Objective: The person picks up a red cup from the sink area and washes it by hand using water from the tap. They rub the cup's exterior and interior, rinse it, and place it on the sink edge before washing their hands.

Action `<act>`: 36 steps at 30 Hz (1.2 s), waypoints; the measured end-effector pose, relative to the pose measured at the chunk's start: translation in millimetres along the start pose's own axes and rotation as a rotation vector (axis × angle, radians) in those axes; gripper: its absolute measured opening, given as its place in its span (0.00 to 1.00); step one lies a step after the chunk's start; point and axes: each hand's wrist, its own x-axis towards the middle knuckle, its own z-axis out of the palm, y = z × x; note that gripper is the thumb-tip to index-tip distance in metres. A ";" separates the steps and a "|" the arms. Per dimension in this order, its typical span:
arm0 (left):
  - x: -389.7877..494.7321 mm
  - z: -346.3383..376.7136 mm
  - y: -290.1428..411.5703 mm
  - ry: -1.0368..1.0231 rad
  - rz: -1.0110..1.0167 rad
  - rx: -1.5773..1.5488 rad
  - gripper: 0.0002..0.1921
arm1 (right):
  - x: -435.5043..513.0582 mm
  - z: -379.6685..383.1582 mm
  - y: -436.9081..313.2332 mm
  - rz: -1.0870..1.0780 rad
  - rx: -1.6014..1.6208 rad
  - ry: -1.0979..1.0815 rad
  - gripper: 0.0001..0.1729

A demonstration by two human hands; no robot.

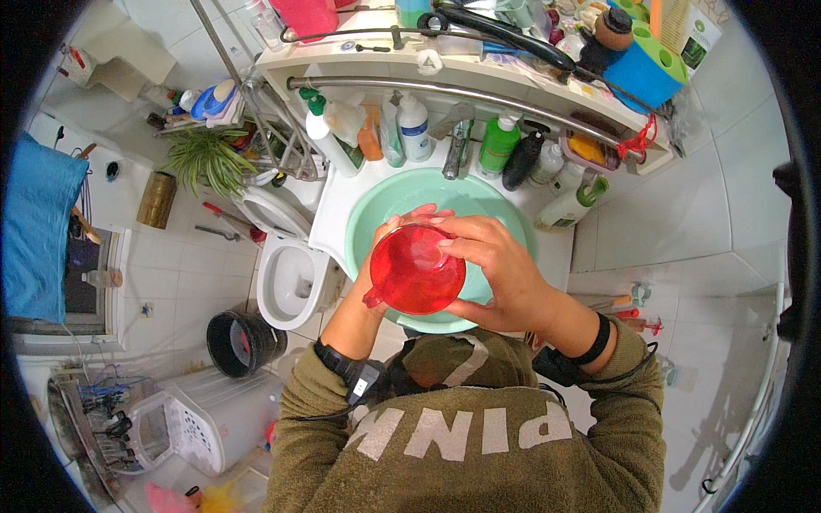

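A translucent red plastic cup (410,279) with a small handle or spout at its lower left is held over a mint-green basin (507,192). My right hand (500,263) grips its right side, with the thumb low and fingertips at the rim and just inside. My left hand (385,240) supports it from the left and behind; the cup hides much of that palm. The basin sits in front of me on a white washstand, below a metal faucet (457,151), and seems to hold water.
Behind the basin stand a green pump bottle (498,146), a white pump bottle (414,128) and several others. A metal rail (449,88) and crowded shelf (359,54) hang above. At left are a toilet (285,282) and a black bucket (240,343).
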 end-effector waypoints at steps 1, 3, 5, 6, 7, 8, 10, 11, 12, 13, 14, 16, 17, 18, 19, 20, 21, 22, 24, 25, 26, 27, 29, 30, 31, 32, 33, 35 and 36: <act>-1.5 -0.2 -1.6 0.005 -0.027 -0.047 0.29 | -0.4 0.3 0.5 0.007 0.003 0.009 0.44; -5.0 -2.8 -4.5 -0.019 -0.044 -0.102 0.27 | -1.0 1.2 1.7 0.021 0.008 0.025 0.45; -6.2 -8.1 -7.4 -0.090 -0.014 -0.122 0.24 | -1.0 2.0 3.8 0.045 0.004 0.024 0.46; -6.1 -11.0 -8.9 -0.072 0.004 -0.059 0.23 | -0.8 2.3 5.0 0.057 0.002 0.024 0.46; -5.5 -13.9 -10.1 -0.066 0.029 0.001 0.21 | -0.6 2.4 6.3 0.060 0.002 0.022 0.47; -4.9 -16.6 -11.0 0.015 0.025 0.096 0.20 | -0.5 2.4 7.5 0.063 0.001 0.021 0.48; -2.8 -21.0 -11.6 0.069 -0.008 -0.006 0.19 | -0.8 3.2 9.9 0.074 -0.004 0.026 0.49; -2.2 -22.8 -11.8 0.216 -0.067 -0.028 0.18 | -1.2 4.0 11.3 0.083 -0.009 0.032 0.50; -0.3 -24.4 -12.7 0.121 -0.027 -0.016 0.18 | -2.0 5.5 12.8 0.087 -0.012 0.052 0.51; 2.6 -25.9 -14.6 0.107 -0.013 0.008 0.18 | -2.8 8.1 14.5 0.171 0.030 0.021 0.53; 4.4 -28.1 -16.1 0.074 0.005 -0.004 0.18 | -3.9 12.3 16.2 0.250 0.073 0.006 0.54; 6.0 -33.9 -21.6 0.214 -0.040 -0.020 0.18 | -6.8 21.1 22.0 0.356 0.095 -0.006 0.56; 6.7 -38.0 -25.0 0.305 -0.072 -0.024 0.18 | -7.8 26.8 26.6 0.382 0.075 -0.002 0.57; 8.0 -42.8 -27.9 0.299 -0.060 -0.005 0.17 | -9.1 31.6 31.7 0.406 0.054 0.001 0.58; 9.2 -48.4 -30.1 0.327 -0.057 0.037 0.17 | -11.3 35.7 37.0 0.436 0.060 -0.008 0.57; 9.9 -54.6 -31.3 0.387 -0.070 0.080 0.17 | -14.3 39.8 42.0 0.468 0.067 -0.016 0.56; 11.0 -61.4 -30.6 0.382 -0.107 0.252 0.16 | -17.9 42.9 47.7 0.500 0.072 -0.022 0.56; 12.2 -68.7 -27.1 0.406 -0.156 0.426 0.16 | -22.4 46.1 52.9 0.554 0.098 -0.031 0.54; 18.9 -83.1 -13.9 0.465 -0.251 0.766 0.15 | -33.1 51.7 65.6 0.651 0.150 -0.049 0.52; 25.8 -89.4 -4.0 0.502 -0.297 0.929 0.15 | -39.0 53.2 74.6 0.750 0.154 -0.077 0.51; 31.5 -94.0 4.8 0.555 -0.353 1.091 0.16 | -45.9 54.0 84.6 0.840 0.159 -0.108 0.51; 37.5 -96.8 13.5 0.529 -0.255 1.123 0.16 | -52.6 55.1 95.7 0.886 0.175 -0.113 0.50; 52.6 -96.4 29.6 0.527 -0.099 1.154 0.18 | -59.0 72.4 119.0 0.857 0.265 -0.019 0.47; 63.3 -93.4 39.0 0.459 -0.038 1.181 0.20 | -65.4 78.6 128.2 0.899 0.296 -0.002 0.45; 76.9 -88.2 47.9 0.429 -0.020 1.168 0.22 | -70.1 83.3 139.1 0.842 0.283 0.010 0.43; 89.5 -81.1 51.9 0.392 0.041 1.139 0.23 | -70.5 88.5 152.0 0.861 0.249 -0.017 0.41; 101.7 -73.4 57.2 0.355 0.072 1.099 0.23 | -72.3 92.9 161.6 0.829 0.227 -0.016 0.39; 133.4 -55.6 63.8 0.423 0.004 0.943 0.25 | -69.3 106.2 175.1 0.916 0.513 0.163 0.34; 144.3 -47.3 63.4 0.406 0.018 0.879 0.26 | -68.0 108.5 180.1 0.900 0.585 0.206 0.35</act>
